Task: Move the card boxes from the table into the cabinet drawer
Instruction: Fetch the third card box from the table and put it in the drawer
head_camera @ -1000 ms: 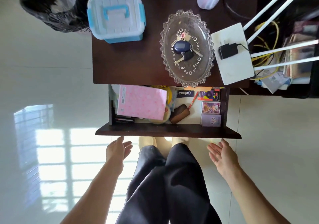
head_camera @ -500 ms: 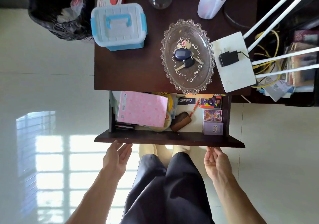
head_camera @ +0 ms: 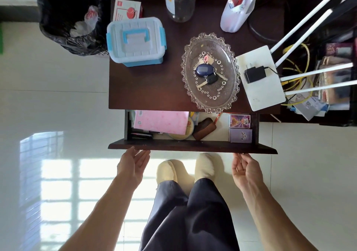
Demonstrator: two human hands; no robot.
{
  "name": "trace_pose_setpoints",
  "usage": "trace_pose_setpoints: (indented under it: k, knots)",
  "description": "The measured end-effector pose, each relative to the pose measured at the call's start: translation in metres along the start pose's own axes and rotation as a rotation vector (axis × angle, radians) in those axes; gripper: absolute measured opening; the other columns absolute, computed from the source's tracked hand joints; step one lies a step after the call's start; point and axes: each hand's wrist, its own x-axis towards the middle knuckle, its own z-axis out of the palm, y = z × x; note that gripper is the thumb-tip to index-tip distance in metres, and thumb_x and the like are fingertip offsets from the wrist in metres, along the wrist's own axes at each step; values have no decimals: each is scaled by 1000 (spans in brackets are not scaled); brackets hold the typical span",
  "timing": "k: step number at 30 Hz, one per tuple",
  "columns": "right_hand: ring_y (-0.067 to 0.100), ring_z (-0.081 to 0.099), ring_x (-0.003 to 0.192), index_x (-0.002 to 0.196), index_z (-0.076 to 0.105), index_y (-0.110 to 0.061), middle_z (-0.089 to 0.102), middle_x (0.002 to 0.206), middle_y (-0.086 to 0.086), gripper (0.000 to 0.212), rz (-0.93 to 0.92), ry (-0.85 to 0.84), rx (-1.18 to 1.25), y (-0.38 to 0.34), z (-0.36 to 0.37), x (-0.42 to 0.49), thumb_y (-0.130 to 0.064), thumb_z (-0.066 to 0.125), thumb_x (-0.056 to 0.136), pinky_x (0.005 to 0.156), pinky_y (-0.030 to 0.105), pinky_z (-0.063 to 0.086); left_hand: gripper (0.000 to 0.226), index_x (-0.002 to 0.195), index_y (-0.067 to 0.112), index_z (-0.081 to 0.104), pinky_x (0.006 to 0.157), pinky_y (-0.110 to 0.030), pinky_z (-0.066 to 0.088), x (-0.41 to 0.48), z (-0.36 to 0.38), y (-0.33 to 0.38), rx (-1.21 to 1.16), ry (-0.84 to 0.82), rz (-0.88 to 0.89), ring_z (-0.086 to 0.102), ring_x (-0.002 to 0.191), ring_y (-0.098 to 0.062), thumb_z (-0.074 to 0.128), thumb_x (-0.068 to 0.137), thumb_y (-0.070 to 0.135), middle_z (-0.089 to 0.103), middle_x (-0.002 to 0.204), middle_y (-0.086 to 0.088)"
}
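Observation:
The dark wooden drawer (head_camera: 193, 146) stands partly open under the dark tabletop (head_camera: 146, 88). At its right end lie two card boxes: a purple patterned one (head_camera: 239, 121) and, nearer me, a lilac one (head_camera: 240, 135). My left hand (head_camera: 133, 163) is open, fingertips touching the drawer front near its left end. My right hand (head_camera: 244, 168) is open too, fingertips at the drawer front near its right end. Neither hand holds anything.
The drawer also holds a pink notebook (head_camera: 161, 122), a brown case (head_camera: 204, 129) and a round tin. On the table stand a blue-lidded plastic box (head_camera: 136, 41), a glass dish (head_camera: 210, 72) with keys, a white router (head_camera: 259, 80), a jar and a pen holder. A black-lined bin (head_camera: 71, 17) sits left.
Both hands rose from below the drawer to its front edge. The drawer has slid inward, hiding the third card box and more of the notebook.

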Motion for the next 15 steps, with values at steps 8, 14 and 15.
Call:
trace_pose_setpoints:
  k: [8, 14, 15]
  knots:
    - [19, 72, 111, 122, 68, -5, 73, 123, 13, 30, -72, -43, -66, -20, 36, 0, 5, 63, 95, 68, 19, 53, 34, 124, -1, 57, 97, -38, 54, 1, 38, 28, 101, -30, 84, 69, 104, -31, 50, 99, 21, 70, 112, -20]
    - [18, 75, 104, 107, 69, -7, 74, 120, 13, 20, -90, -45, -112, -32, 53, 7, 6, 65, 93, 59, 18, 52, 33, 126, 5, 57, 103, -39, 51, 0, 59, 42, 112, -41, 99, 68, 108, -30, 50, 99, 23, 68, 120, -17]
    - [17, 75, 103, 107, 69, -8, 74, 120, 13, 20, -90, -48, -118, -33, 56, 6, 6, 65, 93, 59, 18, 52, 33, 126, 6, 57, 102, -38, 52, 1, 62, 43, 104, -37, 99, 68, 108, -30, 51, 99, 24, 68, 120, -16]
